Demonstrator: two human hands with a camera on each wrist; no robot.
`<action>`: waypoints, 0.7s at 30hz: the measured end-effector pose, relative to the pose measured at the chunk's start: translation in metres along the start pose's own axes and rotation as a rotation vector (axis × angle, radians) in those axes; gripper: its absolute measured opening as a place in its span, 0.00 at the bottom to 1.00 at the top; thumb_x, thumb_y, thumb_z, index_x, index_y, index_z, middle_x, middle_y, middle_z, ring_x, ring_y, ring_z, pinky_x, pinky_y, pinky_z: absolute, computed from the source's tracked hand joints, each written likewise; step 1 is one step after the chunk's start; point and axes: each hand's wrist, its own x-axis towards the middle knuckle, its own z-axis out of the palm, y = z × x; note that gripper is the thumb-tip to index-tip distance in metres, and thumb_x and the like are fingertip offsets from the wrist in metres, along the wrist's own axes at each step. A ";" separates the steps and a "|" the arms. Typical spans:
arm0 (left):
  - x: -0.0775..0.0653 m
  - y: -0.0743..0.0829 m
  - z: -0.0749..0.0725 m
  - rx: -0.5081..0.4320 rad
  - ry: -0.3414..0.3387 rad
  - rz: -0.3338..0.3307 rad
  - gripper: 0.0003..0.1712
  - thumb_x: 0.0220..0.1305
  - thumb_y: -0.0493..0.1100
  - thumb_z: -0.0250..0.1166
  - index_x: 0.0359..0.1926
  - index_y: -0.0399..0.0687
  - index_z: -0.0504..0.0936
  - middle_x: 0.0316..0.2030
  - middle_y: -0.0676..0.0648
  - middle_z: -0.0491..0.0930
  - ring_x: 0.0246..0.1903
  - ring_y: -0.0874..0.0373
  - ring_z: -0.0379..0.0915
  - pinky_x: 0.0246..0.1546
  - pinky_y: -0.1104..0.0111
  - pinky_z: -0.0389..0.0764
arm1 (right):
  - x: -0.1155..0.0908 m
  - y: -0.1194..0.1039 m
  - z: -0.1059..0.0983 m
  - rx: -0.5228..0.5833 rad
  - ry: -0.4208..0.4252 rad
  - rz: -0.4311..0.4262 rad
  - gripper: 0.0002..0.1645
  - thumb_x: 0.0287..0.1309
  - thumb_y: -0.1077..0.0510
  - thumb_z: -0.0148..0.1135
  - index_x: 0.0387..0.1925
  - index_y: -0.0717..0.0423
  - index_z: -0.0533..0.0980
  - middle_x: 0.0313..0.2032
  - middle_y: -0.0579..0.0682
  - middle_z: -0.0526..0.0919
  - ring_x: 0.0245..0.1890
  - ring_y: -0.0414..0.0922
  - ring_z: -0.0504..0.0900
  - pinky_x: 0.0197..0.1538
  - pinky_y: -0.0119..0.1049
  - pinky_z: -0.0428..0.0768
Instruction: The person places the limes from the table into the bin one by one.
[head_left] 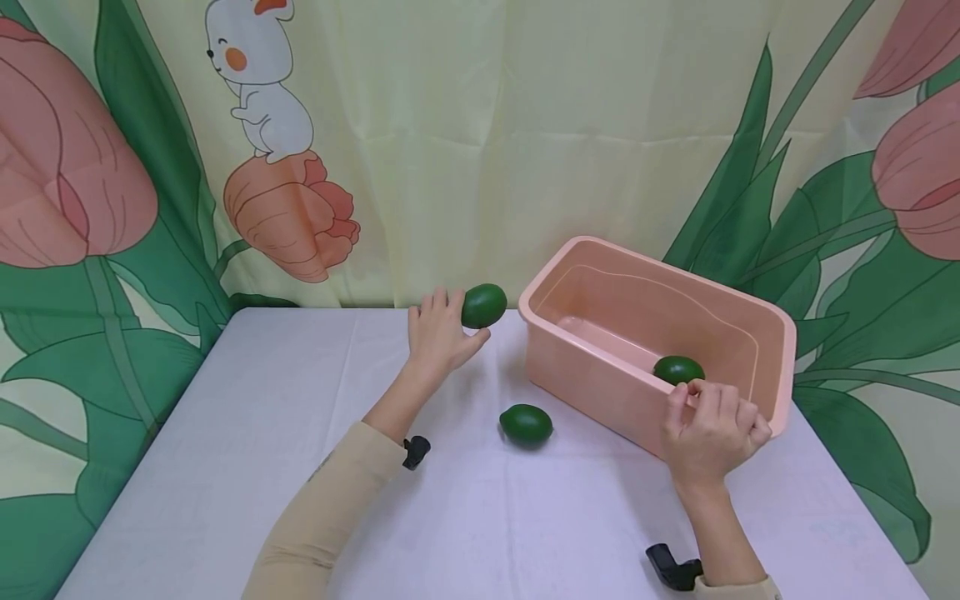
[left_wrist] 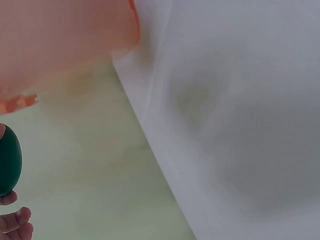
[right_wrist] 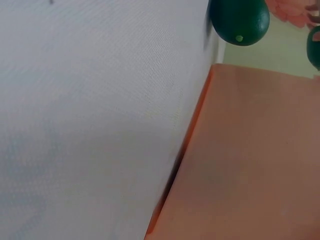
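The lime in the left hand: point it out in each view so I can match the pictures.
Head: lime at the centre, in the left hand.
Left wrist: lime at the left edge, below mid-height, partly cut off.
Right wrist: lime at the right edge, in the upper part, partly cut off.
Shared landmark: the pink bin, right of this lime in head, above it in left wrist, below it in right wrist.

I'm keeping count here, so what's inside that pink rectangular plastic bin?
Inside the pink rectangular plastic bin, one dark green oval fruit shows, partly covered. The near wall and the right hand gripping its rim hide part of the interior, so anything there cannot be seen.
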 end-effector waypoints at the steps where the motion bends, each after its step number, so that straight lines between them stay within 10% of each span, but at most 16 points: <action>1: 0.001 0.002 -0.001 -0.006 0.006 0.003 0.31 0.48 0.62 0.61 0.47 0.47 0.70 0.36 0.46 0.67 0.40 0.51 0.64 0.39 0.59 0.64 | 0.000 0.000 0.000 0.000 0.001 -0.001 0.23 0.57 0.49 0.48 0.28 0.68 0.74 0.29 0.64 0.74 0.34 0.60 0.68 0.45 0.56 0.57; 21: 0.016 0.028 -0.019 -0.004 0.035 0.037 0.33 0.50 0.64 0.59 0.49 0.48 0.69 0.39 0.46 0.67 0.42 0.51 0.63 0.40 0.60 0.64 | 0.000 0.002 0.001 0.002 -0.006 -0.009 0.24 0.57 0.48 0.47 0.28 0.69 0.73 0.29 0.65 0.74 0.34 0.61 0.67 0.45 0.57 0.56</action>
